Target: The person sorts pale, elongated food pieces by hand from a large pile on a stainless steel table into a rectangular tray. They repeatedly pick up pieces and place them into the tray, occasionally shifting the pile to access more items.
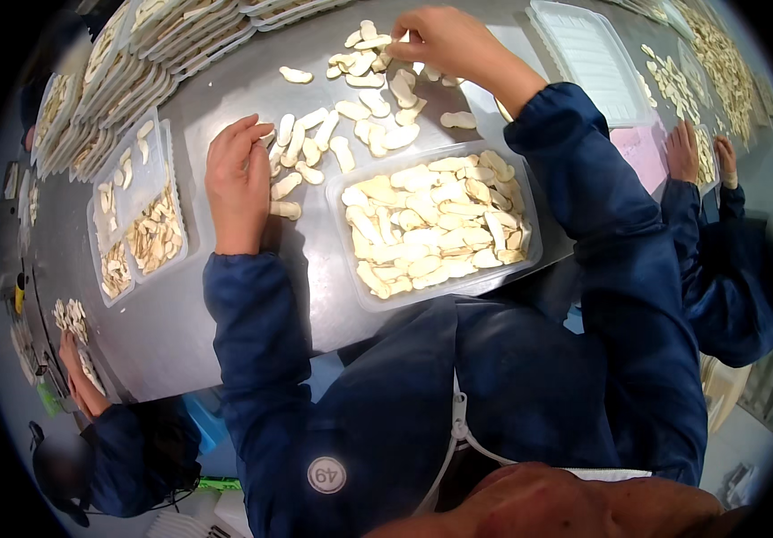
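My left hand (237,181) rests at the left edge of loose pale mushroom slices (310,134), its fingers slightly bent and apart. A slice lies partly hidden under its fingertips. Farther up, my right hand (444,44) reaches over a small heap of slices (359,62). Its thumb and forefinger close around the end of one slice (373,42). Between my arms, near the table edge, a clear plastic tray (347,286) is filled with overlapping slices (427,222). More slices are scattered between the heap and this tray.
Stacked filled trays (185,40) rise at the upper left of the metal table (191,336). Below them are two overlapping trays (181,249) with slices. An unfilled tray (591,67) lies upper right, beside a pink sheet (639,158). Co-workers' hands (682,151) work at both sides.
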Demonstrator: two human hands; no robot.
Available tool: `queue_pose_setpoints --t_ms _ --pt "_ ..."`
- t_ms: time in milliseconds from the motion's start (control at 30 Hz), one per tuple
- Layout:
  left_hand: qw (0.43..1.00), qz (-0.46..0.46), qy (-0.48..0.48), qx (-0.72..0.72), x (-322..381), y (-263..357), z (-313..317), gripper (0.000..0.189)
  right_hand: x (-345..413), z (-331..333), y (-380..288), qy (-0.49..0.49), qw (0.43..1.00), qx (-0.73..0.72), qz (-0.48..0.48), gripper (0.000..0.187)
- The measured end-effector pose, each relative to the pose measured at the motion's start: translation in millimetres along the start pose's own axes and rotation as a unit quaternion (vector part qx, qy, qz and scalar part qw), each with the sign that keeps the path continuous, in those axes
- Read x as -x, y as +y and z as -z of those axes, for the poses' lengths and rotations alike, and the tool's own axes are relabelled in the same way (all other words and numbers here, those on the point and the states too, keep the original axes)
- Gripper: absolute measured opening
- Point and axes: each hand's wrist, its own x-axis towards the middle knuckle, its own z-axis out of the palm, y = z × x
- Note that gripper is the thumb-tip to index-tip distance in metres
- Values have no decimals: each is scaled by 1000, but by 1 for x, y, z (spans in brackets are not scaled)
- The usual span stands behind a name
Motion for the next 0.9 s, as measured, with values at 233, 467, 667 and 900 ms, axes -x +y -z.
queue_pose_setpoints --t_ms 233,467,667,900 --pt "999 30 -19 10 0 3 0 22 34 -24 -11 -44 987 151 -15 36" --pt "1000 -18 19 4 -3 4 1 24 32 -28 15 -30 995 -77 49 30" --pt "971 108 -10 212 3 35 -4 23 40 -13 -11 -195 911 -364 -3 22" --pt "885 225 -146 380 9 66 -3 22 47 -7 -55 -214 890 -401 22 17"
